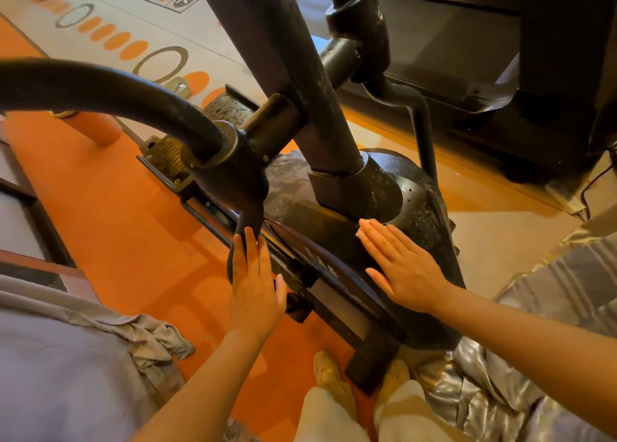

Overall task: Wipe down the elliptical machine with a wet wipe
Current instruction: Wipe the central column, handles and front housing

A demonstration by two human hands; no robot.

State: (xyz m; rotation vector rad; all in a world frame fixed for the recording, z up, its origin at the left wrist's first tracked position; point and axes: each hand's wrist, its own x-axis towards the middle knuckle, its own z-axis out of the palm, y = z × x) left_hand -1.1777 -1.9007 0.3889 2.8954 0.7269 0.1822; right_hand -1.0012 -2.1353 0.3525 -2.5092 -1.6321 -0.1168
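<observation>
The elliptical machine stands centre, its black housing dusty and speckled on the far right. The right hand lies flat, fingers straight, on the housing top, apparently pressing a wet wipe whose pale corner shows at the fingertips. The left hand, also flat, rests against the near-left arm link, seemingly bracing; it grips nothing

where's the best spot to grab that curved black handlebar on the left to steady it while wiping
Grip the curved handlebar on its smooth arc just above the pivot joint, coming over the top with the left hand. The round tube there suits a full wrap, and it probably swings least near the joint.
</observation>
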